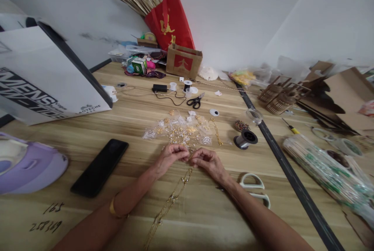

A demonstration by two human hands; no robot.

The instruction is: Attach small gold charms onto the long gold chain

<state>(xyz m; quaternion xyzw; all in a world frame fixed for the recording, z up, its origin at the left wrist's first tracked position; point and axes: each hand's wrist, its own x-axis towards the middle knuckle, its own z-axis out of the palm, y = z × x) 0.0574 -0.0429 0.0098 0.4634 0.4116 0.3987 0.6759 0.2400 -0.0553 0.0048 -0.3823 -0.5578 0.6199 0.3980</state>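
My left hand [171, 157] and my right hand [209, 162] meet at the middle of the wooden table [131, 114], fingers pinched together on the far end of a gold chain [171, 200]. The chain trails from the fingertips back toward me between my forearms. Just beyond the hands lies a pile of small gold pieces in clear bags [182, 130]. A second short gold chain [216, 132] lies to the right of that pile.
A black phone [99, 167] lies left of my hands, white-handled scissors [255, 188] right. Farther off are a wire spool [246, 138], black scissors [195, 101], a beads dish [241, 125], a white shopping bag [46, 79], a purple object [26, 163], a red bag [171, 23] and wrapped sticks [324, 165].
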